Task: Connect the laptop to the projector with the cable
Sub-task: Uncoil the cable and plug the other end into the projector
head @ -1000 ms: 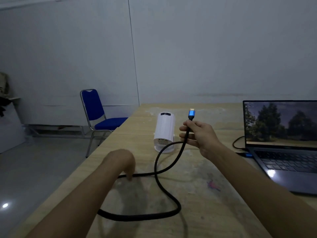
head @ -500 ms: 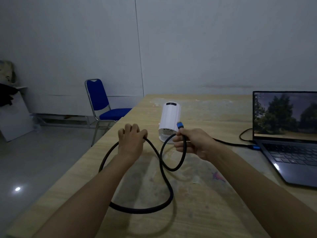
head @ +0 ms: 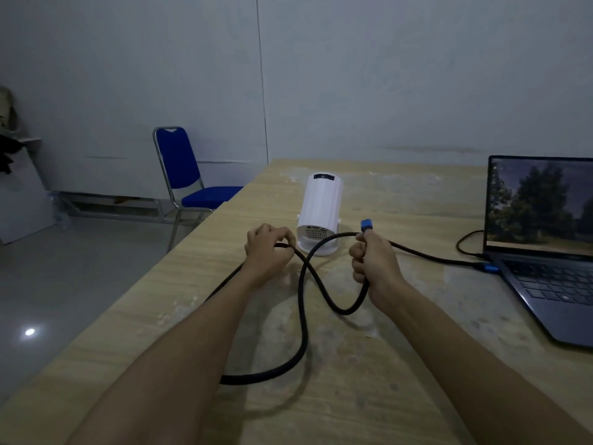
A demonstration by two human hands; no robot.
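A white cylindrical projector [head: 321, 210] lies on the wooden table [head: 401, 364], its vented rear end facing me. An open laptop [head: 545, 248] stands at the right with trees on its screen. A thick black cable [head: 301, 319] loops over the table; one blue plug [head: 487, 268] sits at the laptop's left side. My right hand [head: 373, 263] grips the cable just below its free blue plug [head: 366, 225], which points up, right of the projector. My left hand [head: 268, 252] is closed on the cable left of the projector's rear.
A thin black wire [head: 465, 244] curves on the table beside the laptop's left edge. A blue chair [head: 186, 184] stands off the table's far left corner. The table's left edge runs diagonally beside my left arm, with grey floor beyond.
My left hand has lifted from the table and taken hold of the cable. My right hand has moved the free plug from left of the projector's rear to its right.
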